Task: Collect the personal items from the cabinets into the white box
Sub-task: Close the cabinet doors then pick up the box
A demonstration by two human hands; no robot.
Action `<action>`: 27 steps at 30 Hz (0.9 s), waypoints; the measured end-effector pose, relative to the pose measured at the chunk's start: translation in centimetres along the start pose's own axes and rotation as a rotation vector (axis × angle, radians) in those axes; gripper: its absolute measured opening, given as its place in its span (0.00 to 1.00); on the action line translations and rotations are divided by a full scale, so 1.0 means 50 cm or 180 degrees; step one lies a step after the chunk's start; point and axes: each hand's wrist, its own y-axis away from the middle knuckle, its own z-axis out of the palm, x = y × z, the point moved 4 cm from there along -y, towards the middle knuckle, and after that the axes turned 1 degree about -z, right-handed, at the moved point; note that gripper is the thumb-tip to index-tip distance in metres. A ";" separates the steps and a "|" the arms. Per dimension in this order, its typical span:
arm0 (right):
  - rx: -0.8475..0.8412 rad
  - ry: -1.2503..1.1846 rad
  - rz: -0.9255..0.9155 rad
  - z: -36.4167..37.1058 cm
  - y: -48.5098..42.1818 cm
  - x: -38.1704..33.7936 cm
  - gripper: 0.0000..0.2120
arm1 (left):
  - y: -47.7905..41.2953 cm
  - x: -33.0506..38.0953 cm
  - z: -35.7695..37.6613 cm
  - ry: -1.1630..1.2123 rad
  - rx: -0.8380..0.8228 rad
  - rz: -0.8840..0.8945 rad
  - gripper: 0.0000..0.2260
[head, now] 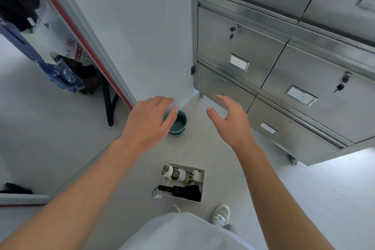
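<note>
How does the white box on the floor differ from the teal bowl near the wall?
The box is white and rectangular; the bowl is teal and round. The box holds a bottle and a black umbrella; the bowl looks empty. Both stand on the floor with open tops.

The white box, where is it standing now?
The white box stands on the floor at bottom centre of the head view, just ahead of the shoes.
</note>
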 end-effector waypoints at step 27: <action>0.3673 0.1307 0.1836 -0.628 0.764 -0.145 0.26 | 0.120 0.807 -0.178 0.1772 -0.0213 0.4018 0.24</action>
